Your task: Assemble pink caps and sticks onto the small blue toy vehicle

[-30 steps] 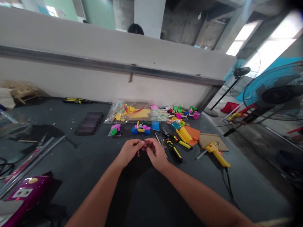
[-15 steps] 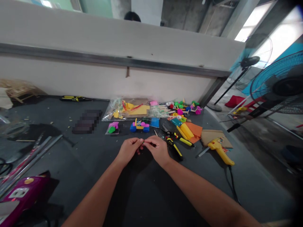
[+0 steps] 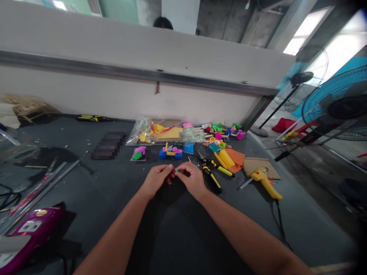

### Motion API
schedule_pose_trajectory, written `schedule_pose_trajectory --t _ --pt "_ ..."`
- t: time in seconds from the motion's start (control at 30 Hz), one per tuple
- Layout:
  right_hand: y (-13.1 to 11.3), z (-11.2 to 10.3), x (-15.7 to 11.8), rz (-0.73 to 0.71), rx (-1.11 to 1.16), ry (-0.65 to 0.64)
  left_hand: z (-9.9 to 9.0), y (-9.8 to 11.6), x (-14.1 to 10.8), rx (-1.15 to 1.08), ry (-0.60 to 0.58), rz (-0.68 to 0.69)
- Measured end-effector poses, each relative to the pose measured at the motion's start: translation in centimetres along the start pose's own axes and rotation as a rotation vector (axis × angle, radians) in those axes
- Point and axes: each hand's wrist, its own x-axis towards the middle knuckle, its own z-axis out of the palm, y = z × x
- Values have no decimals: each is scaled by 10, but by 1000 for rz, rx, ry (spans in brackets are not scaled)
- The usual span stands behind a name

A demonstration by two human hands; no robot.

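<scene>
Head view: hands (image 3: 156,181) (image 3: 193,181) pinch small red-green piece (image 3: 175,172).

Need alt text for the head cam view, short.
The left hand and right hand pinch a tiny red and green piece above a dark worktop. Beyond them lie a toy car with blue wheels, a yellow hot glue gun and a clear bag of craft parts.
</scene>
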Motion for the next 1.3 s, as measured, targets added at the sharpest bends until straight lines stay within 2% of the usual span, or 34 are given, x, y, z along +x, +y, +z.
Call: schedule_pose_trajectory --t 0.13,0.23,0.43,0.6,0.77,1.3 --pt "0 0 0 19 -19 30 -1 0 -1 57 -72 31" --pt "2 0 0 -26 -40 52 -1 -1 -1 28 -87 29" --pt "2 0 -1 -170 -150 24 -2 -1 0 -143 -38 -53" --pt "1 0 -2 -159 -154 -8 -3 -3 0 -138 -40 -43" --pt "-1 0 -1 -113 -131 14 -2 -2 0 -129 -34 -48" --pt "-2 0 -1 -148 -188 43 -3 -1 0 -78 -22 -52"
